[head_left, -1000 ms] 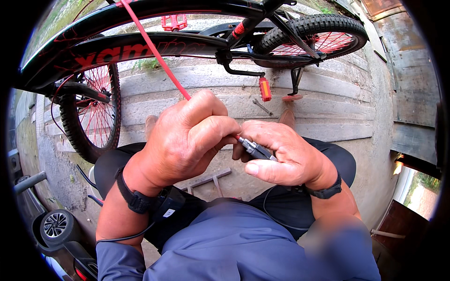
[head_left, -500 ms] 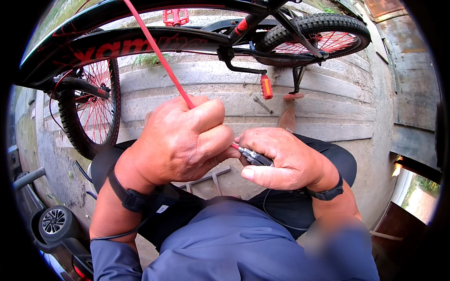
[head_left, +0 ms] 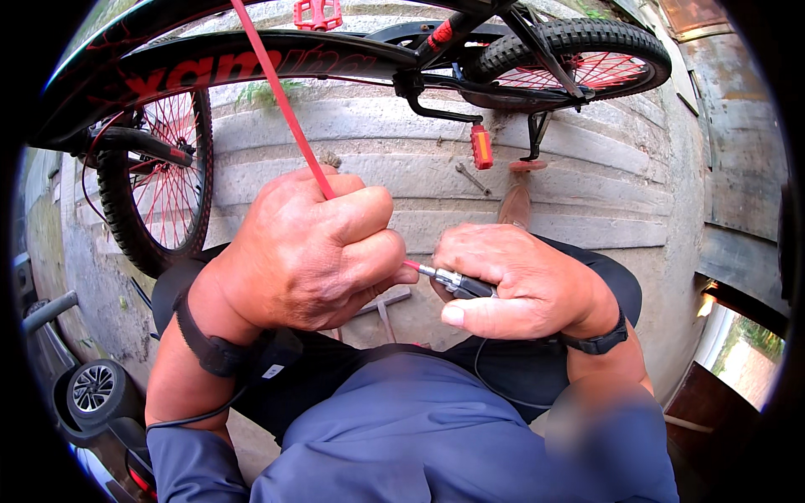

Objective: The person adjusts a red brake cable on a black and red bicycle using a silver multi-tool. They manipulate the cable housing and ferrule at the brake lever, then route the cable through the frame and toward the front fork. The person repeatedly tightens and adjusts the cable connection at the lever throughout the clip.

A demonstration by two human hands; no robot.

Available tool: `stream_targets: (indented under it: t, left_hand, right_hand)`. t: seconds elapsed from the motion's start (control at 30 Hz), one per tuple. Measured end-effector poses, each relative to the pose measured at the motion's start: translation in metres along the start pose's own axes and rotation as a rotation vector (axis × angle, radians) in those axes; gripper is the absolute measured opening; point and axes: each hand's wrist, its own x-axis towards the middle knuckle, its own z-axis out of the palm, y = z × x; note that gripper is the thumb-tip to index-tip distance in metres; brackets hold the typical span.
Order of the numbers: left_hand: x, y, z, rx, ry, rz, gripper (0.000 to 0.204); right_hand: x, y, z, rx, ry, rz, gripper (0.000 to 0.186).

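Note:
My left hand (head_left: 314, 251) is closed in a fist around a red cable (head_left: 281, 96). The cable slants down past the black bicycle frame (head_left: 335, 63) and runs through my grip. Its short red end shows between my hands, meeting the metal barrel tip of a black-and-silver part (head_left: 463, 283). That part lies in my right hand (head_left: 532, 281), between the curled fingers and the thumb. Most of it is hidden by my fingers, so its exact kind cannot be told. Both hands are above my lap, a small gap apart.
The bicycle stands across the far side, with its front wheel (head_left: 172, 172) at left and rear wheel (head_left: 579, 63) at right. A red pedal (head_left: 480, 147) hangs low. A wrench (head_left: 473, 178) lies on the slab floor near my shoe (head_left: 514, 206). A T-shaped metal bar (head_left: 386, 317) lies below my hands.
My left hand has shifted left and slightly down, and my right hand slightly right. The gap between them has widened, showing more of the barrel tip. Both grips are kept.

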Motion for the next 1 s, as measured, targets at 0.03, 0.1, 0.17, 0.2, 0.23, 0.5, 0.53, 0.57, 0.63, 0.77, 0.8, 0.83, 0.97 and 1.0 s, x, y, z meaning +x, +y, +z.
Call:
stream_targets:
  t: [0.03, 0.1, 0.17, 0.2, 0.23, 0.5, 0.53, 0.57, 0.63, 0.77, 0.8, 0.83, 0.97, 1.0]
  left_hand:
    - [-0.001, -0.001, 0.0, -0.001, -0.001, 0.001, 0.029]
    - [-0.003, -0.001, 0.0, -0.002, -0.004, 0.005, 0.029]
    - [-0.004, 0.0, -0.001, -0.001, -0.006, 0.01, 0.028]
    - [-0.005, 0.0, -0.001, 0.0, -0.015, 0.005, 0.028]
    - [-0.005, 0.001, -0.002, 0.0, -0.024, 0.0, 0.028]
    - [-0.007, 0.006, 0.002, 0.053, 0.046, -0.007, 0.031]
    - [-0.007, 0.006, 0.001, 0.055, 0.042, -0.008, 0.031]
    - [-0.008, 0.006, 0.001, 0.06, 0.036, -0.011, 0.03]
    - [-0.009, 0.007, 0.002, 0.079, 0.05, -0.015, 0.03]
    - [-0.013, 0.008, 0.001, 0.074, 0.008, -0.033, 0.027]
    - [-0.013, 0.008, 0.001, 0.073, 0.006, -0.031, 0.027]
    - [-0.013, 0.007, 0.002, 0.071, 0.004, -0.029, 0.027]
    - [-0.012, 0.005, 0.0, 0.029, -0.022, -0.037, 0.027]
    - [-0.012, 0.005, 0.001, 0.028, -0.01, -0.041, 0.027]
  right_hand:
    - [0.0, 0.0, -0.001, 0.02, -0.013, 0.007, 0.028]
    - [0.001, 0.0, -0.001, 0.06, -0.038, 0.02, 0.028]
    - [0.001, -0.002, -0.002, 0.068, -0.06, 0.032, 0.028]
    - [0.001, -0.003, -0.003, 0.073, -0.071, 0.038, 0.028]
    - [0.001, -0.002, -0.002, 0.078, -0.063, 0.031, 0.028]
    - [0.001, 0.002, 0.001, 0.072, -0.039, 0.063, 0.026]
    - [0.0, 0.003, 0.001, 0.037, -0.018, 0.048, 0.026]
    - [0.001, 0.004, 0.002, 0.002, 0.002, 0.03, 0.026]
    - [0.003, 0.007, 0.003, -0.068, 0.029, 0.0, 0.026]
    - [0.005, 0.012, 0.005, -0.172, 0.055, -0.017, 0.026]
    - [0.006, 0.012, 0.005, -0.19, 0.06, -0.012, 0.026]
    - [0.006, 0.011, 0.005, -0.193, 0.057, -0.006, 0.026]
    - [0.004, 0.009, 0.004, -0.113, 0.029, 0.023, 0.026]
    - [0.003, 0.009, 0.005, -0.071, 0.017, 0.033, 0.026]
